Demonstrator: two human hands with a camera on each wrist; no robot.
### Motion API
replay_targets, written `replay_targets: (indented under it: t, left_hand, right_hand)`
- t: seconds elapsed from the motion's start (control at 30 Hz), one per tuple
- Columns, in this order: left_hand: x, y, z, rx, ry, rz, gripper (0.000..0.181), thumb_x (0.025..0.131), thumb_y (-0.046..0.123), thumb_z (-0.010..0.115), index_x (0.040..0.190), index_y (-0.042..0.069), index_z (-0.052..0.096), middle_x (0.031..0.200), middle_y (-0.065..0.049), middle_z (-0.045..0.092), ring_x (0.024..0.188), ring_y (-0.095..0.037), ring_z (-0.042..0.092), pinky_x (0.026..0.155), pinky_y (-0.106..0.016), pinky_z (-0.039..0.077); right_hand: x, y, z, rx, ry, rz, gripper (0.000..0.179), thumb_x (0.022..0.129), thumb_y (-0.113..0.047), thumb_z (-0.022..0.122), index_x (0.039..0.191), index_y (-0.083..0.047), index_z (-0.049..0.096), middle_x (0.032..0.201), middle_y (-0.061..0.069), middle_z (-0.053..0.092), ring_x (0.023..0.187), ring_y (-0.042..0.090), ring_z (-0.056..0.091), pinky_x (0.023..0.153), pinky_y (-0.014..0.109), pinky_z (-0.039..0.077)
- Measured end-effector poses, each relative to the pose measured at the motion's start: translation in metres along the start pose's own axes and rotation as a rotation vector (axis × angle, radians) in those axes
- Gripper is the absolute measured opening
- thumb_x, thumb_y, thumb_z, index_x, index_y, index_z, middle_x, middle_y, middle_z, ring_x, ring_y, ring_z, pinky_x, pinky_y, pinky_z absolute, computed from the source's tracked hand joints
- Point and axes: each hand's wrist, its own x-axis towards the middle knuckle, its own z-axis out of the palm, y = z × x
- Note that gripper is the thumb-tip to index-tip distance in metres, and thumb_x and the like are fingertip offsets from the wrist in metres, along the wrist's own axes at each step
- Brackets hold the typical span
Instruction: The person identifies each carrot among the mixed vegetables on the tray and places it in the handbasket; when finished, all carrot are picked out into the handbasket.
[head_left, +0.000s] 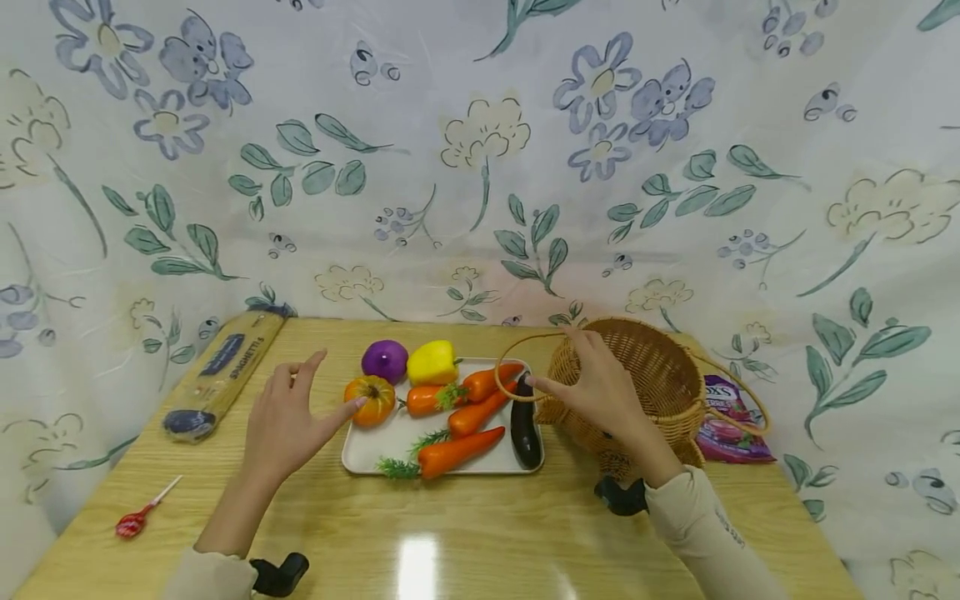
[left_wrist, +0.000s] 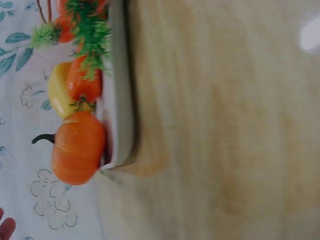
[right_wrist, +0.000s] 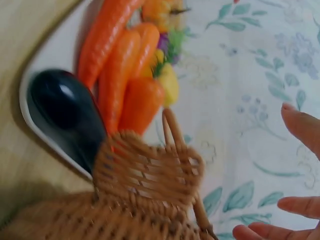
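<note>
My left hand (head_left: 285,421) hovers left of a white tray (head_left: 367,457), fingers spread, thumb tip overlapping a small orange pumpkin (head_left: 370,402) in the head view. Over the near left side of a wicker basket (head_left: 660,358) is my right hand (head_left: 600,387), thumb and fingers apart around nothing. Its thumb tip overlaps the basket's left handle (head_left: 517,398) in the head view; the right wrist view shows the fingers (right_wrist: 300,122) away from the wicker. On the tray lie several orange carrots (head_left: 459,452), a dark eggplant (head_left: 525,429) and a yellow bell pepper (head_left: 432,363). A purple onion (head_left: 385,361) sits behind the pumpkin.
A spaghetti pack (head_left: 225,371) lies at the table's far left, with a red lollipop (head_left: 133,523) nearer the front. Behind the basket's right side is a purple snack bag (head_left: 731,429). A floral curtain (head_left: 420,208) hangs along the table's back edge.
</note>
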Motion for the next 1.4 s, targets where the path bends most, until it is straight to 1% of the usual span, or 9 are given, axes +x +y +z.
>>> replay_targets:
  t: [0.1, 0.2, 0.37, 0.5, 0.7, 0.9, 1.1, 1.23, 1.4]
  left_hand:
    - [-0.009, -0.007, 0.006, -0.035, -0.014, -0.010, 0.084, 0.084, 0.056, 0.071, 0.148, 0.009, 0.044, 0.114, -0.022, 0.047, 0.088, -0.034, 0.049, 0.065, -0.040, 0.037]
    - [-0.017, -0.017, 0.013, -0.096, -0.064, -0.024, 0.083, 0.085, 0.053, 0.072, 0.149, 0.010, 0.042, 0.114, -0.022, 0.045, 0.087, -0.030, 0.046, 0.066, -0.036, 0.033]
    - [-0.028, -0.030, 0.023, -0.212, -0.139, -0.050, 0.080, 0.087, 0.049, 0.073, 0.150, 0.013, 0.041, 0.119, -0.022, 0.043, 0.096, -0.031, 0.047, 0.070, -0.036, 0.036]
    - [-0.031, -0.035, 0.027, -0.290, -0.142, -0.056, 0.075, 0.088, 0.043, 0.073, 0.149, 0.012, 0.042, 0.119, -0.021, 0.041, 0.102, -0.032, 0.047, 0.071, -0.037, 0.039]
    - [-0.035, -0.039, 0.036, -0.415, -0.145, -0.100, 0.069, 0.090, 0.031, 0.074, 0.147, 0.009, 0.043, 0.122, -0.022, 0.041, 0.100, -0.028, 0.044, 0.078, -0.041, 0.041]
    - [-0.043, -0.043, 0.051, -0.516, -0.198, -0.178, 0.063, 0.092, 0.032, 0.072, 0.143, 0.006, 0.047, 0.117, -0.020, 0.039, 0.093, -0.023, 0.041, 0.076, -0.030, 0.041]
    - [-0.052, -0.049, 0.067, -0.551, -0.181, -0.220, 0.055, 0.090, 0.029, 0.074, 0.137, 0.008, 0.055, 0.109, -0.014, 0.039, 0.086, -0.020, 0.038, 0.070, -0.026, 0.037]
    - [-0.055, -0.050, 0.073, -0.482, -0.197, -0.214, 0.054, 0.090, 0.035, 0.074, 0.136, 0.012, 0.058, 0.109, -0.012, 0.043, 0.090, -0.020, 0.041, 0.073, -0.030, 0.037]
    - [-0.056, -0.049, 0.077, -0.389, -0.198, -0.161, 0.055, 0.088, 0.040, 0.075, 0.134, 0.014, 0.060, 0.110, -0.011, 0.049, 0.091, -0.022, 0.049, 0.074, -0.033, 0.040]
  right_hand:
    - [-0.007, -0.006, 0.007, 0.020, 0.018, -0.014, 0.089, 0.081, -0.057, 0.076, 0.150, -0.013, 0.041, 0.141, 0.019, 0.049, 0.113, 0.040, 0.059, 0.082, 0.056, 0.052]
    - [-0.015, -0.014, 0.014, 0.069, 0.029, -0.013, 0.087, 0.080, -0.056, 0.077, 0.148, -0.012, 0.044, 0.138, 0.016, 0.052, 0.114, 0.037, 0.060, 0.085, 0.055, 0.052]
    - [-0.028, -0.027, 0.025, 0.153, 0.020, -0.007, 0.081, 0.079, -0.049, 0.081, 0.145, -0.015, 0.048, 0.130, 0.010, 0.058, 0.111, 0.028, 0.060, 0.084, 0.049, 0.052]
    - [-0.035, -0.035, 0.034, 0.202, 0.001, 0.014, 0.079, 0.078, -0.041, 0.084, 0.144, -0.013, 0.050, 0.125, 0.009, 0.060, 0.106, 0.026, 0.062, 0.082, 0.046, 0.052]
    - [-0.042, -0.042, 0.055, 0.276, -0.015, 0.065, 0.070, 0.078, -0.039, 0.084, 0.136, -0.010, 0.058, 0.116, 0.008, 0.064, 0.103, 0.027, 0.065, 0.082, 0.045, 0.053]
    - [-0.052, -0.050, 0.080, 0.382, -0.087, 0.116, 0.066, 0.080, -0.045, 0.081, 0.132, -0.010, 0.061, 0.107, 0.006, 0.067, 0.093, 0.024, 0.065, 0.072, 0.035, 0.052]
    - [-0.058, -0.060, 0.102, 0.411, -0.218, 0.113, 0.067, 0.083, -0.051, 0.076, 0.132, -0.008, 0.060, 0.105, 0.009, 0.070, 0.081, 0.016, 0.064, 0.065, 0.031, 0.052]
    - [-0.060, -0.068, 0.115, 0.380, -0.256, 0.095, 0.070, 0.084, -0.052, 0.075, 0.134, -0.007, 0.059, 0.094, 0.005, 0.070, 0.076, 0.010, 0.062, 0.063, 0.028, 0.050]
    - [-0.059, -0.080, 0.127, 0.331, -0.270, 0.093, 0.068, 0.086, -0.056, 0.071, 0.134, -0.009, 0.060, 0.082, -0.002, 0.066, 0.069, 0.007, 0.056, 0.060, 0.026, 0.044]
